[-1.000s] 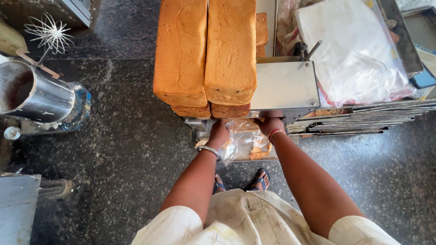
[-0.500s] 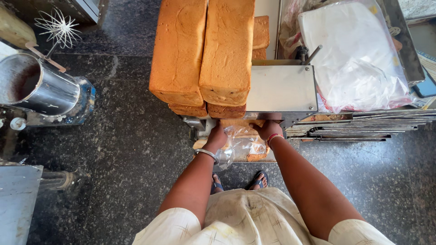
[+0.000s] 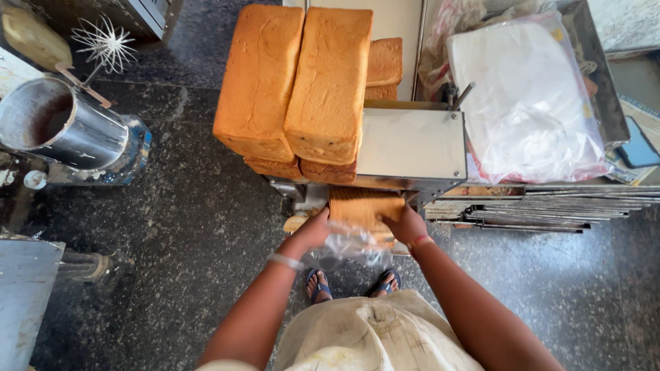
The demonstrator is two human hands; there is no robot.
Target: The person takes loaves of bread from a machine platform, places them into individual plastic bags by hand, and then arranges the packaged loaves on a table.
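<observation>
Far left: shiny steel cylindrical mixing bowl (image 3: 58,130) lying tilted, a wire whisk attachment (image 3: 104,45) just above it, grey metal box corner (image 3: 24,295) at the bottom edge. Dark speckled stone floor (image 3: 185,227) under everything. Moving right, two long golden-brown whole bread loaves (image 3: 295,82) sit side by side on top of more loaves, just beside the flat steel slicer housing (image 3: 412,145). Below that housing is the sliced tan bread loaf (image 3: 364,209), sticking out of the machine front, with a clear thin plastic bag (image 3: 350,249) hanging under it. Your left hand (image 3: 313,230) grips the left end of the sliced loaf and the bag edge, fingers curled, bangle on the wrist. Your right hand (image 3: 405,225) clasps the right end of the same loaf, red thread at the wrist. Blue sandals (image 3: 350,283) show between your arms. Right side: heap of white plastic bags (image 3: 529,103) in a steel tray, stacked flat metal trays (image 3: 522,206) below it
</observation>
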